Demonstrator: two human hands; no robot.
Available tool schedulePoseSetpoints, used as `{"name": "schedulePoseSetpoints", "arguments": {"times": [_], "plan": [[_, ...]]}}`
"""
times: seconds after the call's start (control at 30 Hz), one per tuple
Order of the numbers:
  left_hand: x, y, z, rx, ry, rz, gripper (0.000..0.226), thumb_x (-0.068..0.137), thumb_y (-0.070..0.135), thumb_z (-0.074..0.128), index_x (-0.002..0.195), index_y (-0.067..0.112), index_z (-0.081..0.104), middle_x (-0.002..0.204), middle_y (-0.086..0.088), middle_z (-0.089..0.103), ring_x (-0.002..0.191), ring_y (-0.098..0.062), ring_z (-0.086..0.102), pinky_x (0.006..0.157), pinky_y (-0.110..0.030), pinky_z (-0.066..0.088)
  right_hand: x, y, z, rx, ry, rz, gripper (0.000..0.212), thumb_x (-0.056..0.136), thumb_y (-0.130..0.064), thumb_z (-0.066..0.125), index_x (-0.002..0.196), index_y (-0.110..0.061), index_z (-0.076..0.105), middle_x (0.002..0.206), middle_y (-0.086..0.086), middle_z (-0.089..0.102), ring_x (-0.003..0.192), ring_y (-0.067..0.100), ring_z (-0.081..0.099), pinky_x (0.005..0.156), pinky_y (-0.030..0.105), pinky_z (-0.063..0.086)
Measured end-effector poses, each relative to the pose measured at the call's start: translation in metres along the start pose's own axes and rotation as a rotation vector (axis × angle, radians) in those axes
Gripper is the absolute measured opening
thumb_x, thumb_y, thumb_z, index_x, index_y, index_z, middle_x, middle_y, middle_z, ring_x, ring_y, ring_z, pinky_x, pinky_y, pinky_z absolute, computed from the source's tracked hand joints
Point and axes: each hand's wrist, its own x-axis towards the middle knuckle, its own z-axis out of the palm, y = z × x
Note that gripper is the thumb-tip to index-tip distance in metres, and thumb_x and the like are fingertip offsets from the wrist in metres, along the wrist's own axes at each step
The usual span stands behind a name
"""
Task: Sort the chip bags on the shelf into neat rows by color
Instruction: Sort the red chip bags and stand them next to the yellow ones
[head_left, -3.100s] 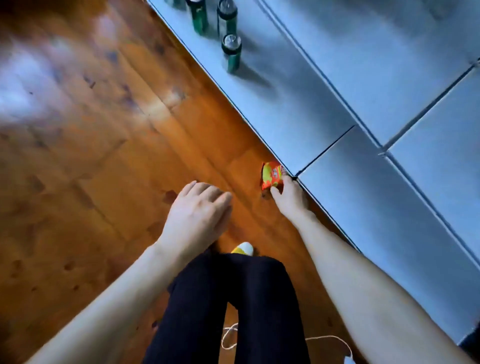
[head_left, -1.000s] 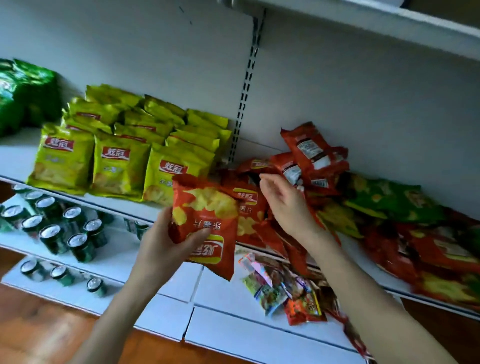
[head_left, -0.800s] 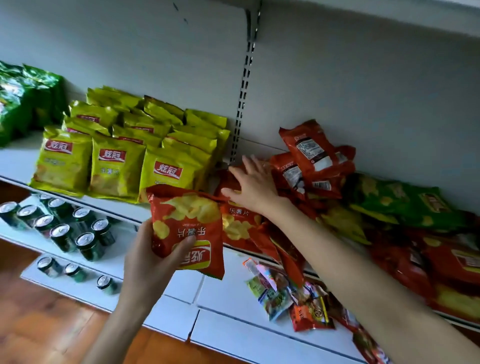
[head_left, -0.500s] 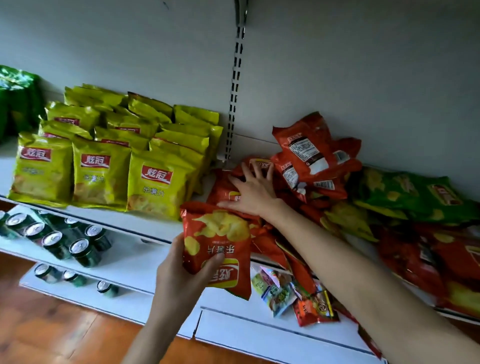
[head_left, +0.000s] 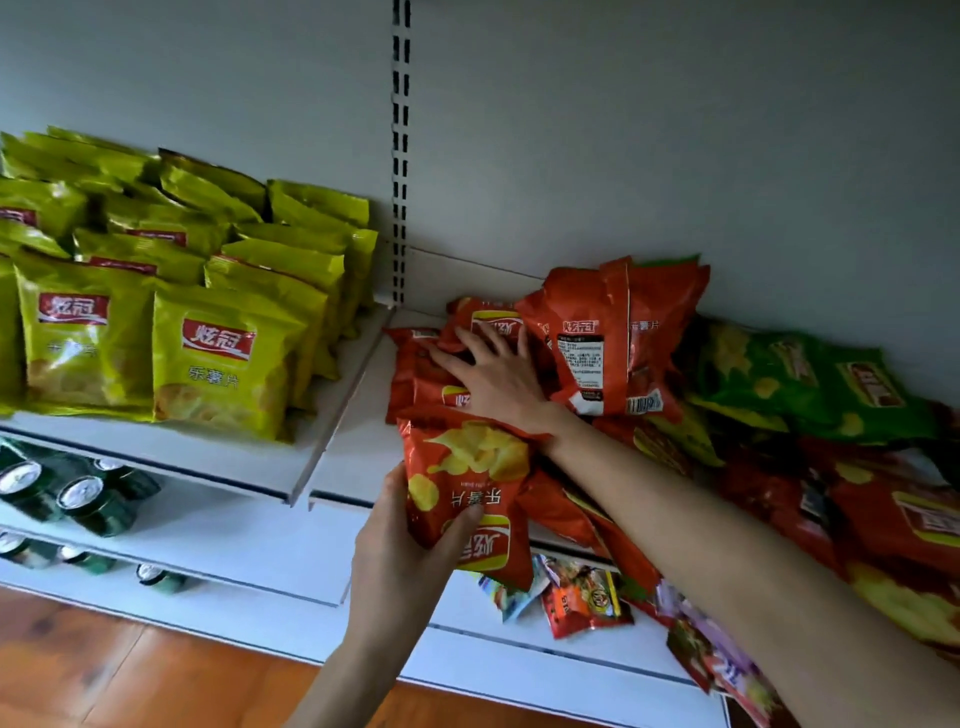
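My left hand (head_left: 405, 551) grips a red chip bag (head_left: 467, 483), held upside down at the front edge of the white shelf (head_left: 343, 447). Flat on a loose pile of red chip bags (head_left: 597, 338), my right hand (head_left: 493, 374) presses down with its fingers spread. Yellow-green chip bags (head_left: 208, 353) stand in neat rows on the left half of the shelf. A few dark green chip bags (head_left: 810, 384) lie mixed among red ones at the right.
Green cans (head_left: 83, 499) stand on the lower shelves at the left. Small mixed snack packets (head_left: 582, 603) lie on the lower shelf beneath the red pile. A slotted upright (head_left: 400, 156) divides the back wall. Wooden floor (head_left: 104, 675) runs below.
My left hand lifted the red bag up to the shelf edge next to the pile. My right hand slid a little further over the red pile, still pressing flat. The view has moved closer.
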Motion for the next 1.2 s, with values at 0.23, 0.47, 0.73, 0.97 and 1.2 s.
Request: {"name": "schedulePoseSetpoints", "arguments": {"times": [0.23,0.47,0.73,0.97,1.2], "plan": [[-0.012,0.004,0.028,-0.039,0.053,-0.020,0.043,0.059,0.048,0.069,0.096,0.043,0.047,0.095,0.016,0.065,0.088,-0.006,0.065,0.074,-0.036,0.057,-0.007,0.017,0.007,-0.002,0.034,-0.062,0.074,0.083,-0.063,0.043,0.146,-0.033,0.019,0.155,0.006,0.011,0.142,0.031,0.004,0.109,0.062,0.002],[-0.015,0.005,0.034,-0.004,0.112,-0.008,0.048,0.071,0.028,0.077,0.107,0.030,0.044,0.086,0.023,0.055,0.076,0.000,0.056,0.062,-0.016,0.043,-0.010,0.016,0.007,-0.017,0.046,-0.066,0.071,0.084,-0.064,0.041,0.145,-0.032,0.022,0.154,0.007,0.016,0.141,0.033,0.008,0.109,0.061,0.004],[-0.012,0.005,0.039,0.043,0.068,0.008,0.048,0.073,0.028,0.077,0.109,0.028,0.047,0.089,0.022,0.058,0.080,0.000,0.059,0.065,-0.021,0.048,-0.016,0.028,0.010,-0.021,0.059,-0.084,0.064,0.089,-0.056,0.041,0.145,-0.033,0.022,0.154,0.006,0.016,0.142,0.030,0.008,0.110,0.059,0.005],[-0.016,0.007,0.041,0.026,0.041,0.022,0.052,0.067,0.041,0.071,0.111,0.029,0.045,0.091,0.025,0.057,0.082,0.005,0.059,0.066,-0.020,0.052,-0.021,0.031,0.012,0.012,0.075,-0.081,0.067,0.087,-0.057,0.044,0.145,-0.032,0.023,0.154,0.005,0.016,0.142,0.029,0.007,0.110,0.059,0.003],[-0.019,0.005,0.033,-0.007,0.028,0.014,0.052,0.063,0.047,0.067,0.109,0.038,0.043,0.097,0.026,0.058,0.083,0.005,0.063,0.065,-0.015,0.053,-0.023,0.030,0.011,0.033,0.080,-0.081,0.069,0.085,-0.059,0.044,0.145,-0.032,0.024,0.155,0.005,0.016,0.143,0.027,0.006,0.111,0.058,0.002]]}}
